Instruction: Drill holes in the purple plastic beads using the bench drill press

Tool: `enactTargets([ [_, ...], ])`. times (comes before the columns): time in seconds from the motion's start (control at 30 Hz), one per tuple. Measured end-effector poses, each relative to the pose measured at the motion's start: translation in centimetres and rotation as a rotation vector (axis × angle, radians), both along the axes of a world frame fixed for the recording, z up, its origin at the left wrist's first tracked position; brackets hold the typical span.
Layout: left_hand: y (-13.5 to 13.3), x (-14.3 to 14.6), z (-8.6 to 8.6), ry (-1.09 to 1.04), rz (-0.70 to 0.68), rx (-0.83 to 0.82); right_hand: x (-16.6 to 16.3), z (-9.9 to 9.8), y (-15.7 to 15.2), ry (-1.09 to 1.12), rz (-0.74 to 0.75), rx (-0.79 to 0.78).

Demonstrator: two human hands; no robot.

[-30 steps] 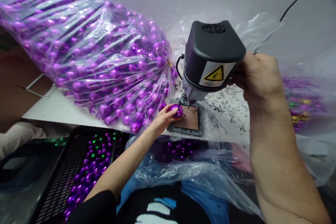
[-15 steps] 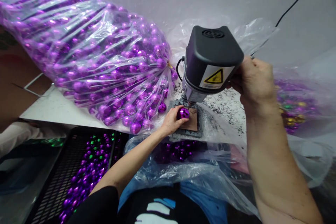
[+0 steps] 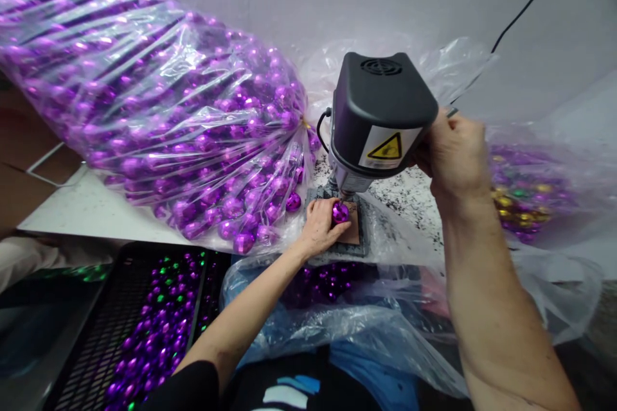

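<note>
A small black drill press [image 3: 383, 96] with a yellow warning label stands on the table. Its lower tip comes down at the top of a shiny purple faceted ball [image 3: 340, 212]; whether the bit is inside it I cannot tell. My left hand [image 3: 322, 226] holds this ball between thumb and fingers, on a brown square board [image 3: 351, 231] over the grey drill base [image 3: 364, 245]. At the machine's right side, my right hand [image 3: 457, 151] is closed round the feed handle [image 3: 452, 112], most of which the hand hides.
A large clear bag of purple balls [image 3: 193, 115] lies left of the machine. Loose plastic film [image 3: 385, 327] hangs over the table's front edge. Below left, a black crate [image 3: 91, 340] holds purple and green beads. Another bag of coloured balls [image 3: 525, 199] lies right. A person's sleeve shows far left.
The ball has shifted slightly right beneath the drill tip, and my left fingers have moved round it. My right hand stays on the handle. The whole view has shifted a little.
</note>
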State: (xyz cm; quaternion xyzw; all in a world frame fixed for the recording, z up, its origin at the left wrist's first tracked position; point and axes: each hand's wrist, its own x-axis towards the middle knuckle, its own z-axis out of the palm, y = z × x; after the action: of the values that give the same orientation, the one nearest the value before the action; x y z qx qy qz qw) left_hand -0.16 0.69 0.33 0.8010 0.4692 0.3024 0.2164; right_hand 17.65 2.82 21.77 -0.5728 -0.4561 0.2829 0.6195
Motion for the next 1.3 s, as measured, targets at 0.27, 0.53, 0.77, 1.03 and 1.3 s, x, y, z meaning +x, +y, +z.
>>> enactTargets([
  [0.27, -0.3, 1.0, -0.7, 0.025, 0.115, 0.035, 0.6, 0.1, -0.1, -0.027, 0.06, 0.0],
  [0.53, -0.3, 0.9, -0.5, 0.038, 0.107, 0.025, 0.5, 0.7, -0.1, -0.082, 0.014, 0.053],
  [0.77, -0.3, 0.9, -0.5, 0.034, 0.113, 0.037, 0.0, -1.7, -2.8, -0.237, -0.103, 0.171],
  [1.03, -0.4, 1.0, -0.5, 0.032, 0.123, 0.047, -0.9, -6.2, -8.0, -0.458, -0.172, 0.145],
  [1.3, -0.4, 0.9, -0.4, 0.049, 0.12, 0.044, -1.9, -9.3, -7.9, -0.383, -0.267, 0.254],
])
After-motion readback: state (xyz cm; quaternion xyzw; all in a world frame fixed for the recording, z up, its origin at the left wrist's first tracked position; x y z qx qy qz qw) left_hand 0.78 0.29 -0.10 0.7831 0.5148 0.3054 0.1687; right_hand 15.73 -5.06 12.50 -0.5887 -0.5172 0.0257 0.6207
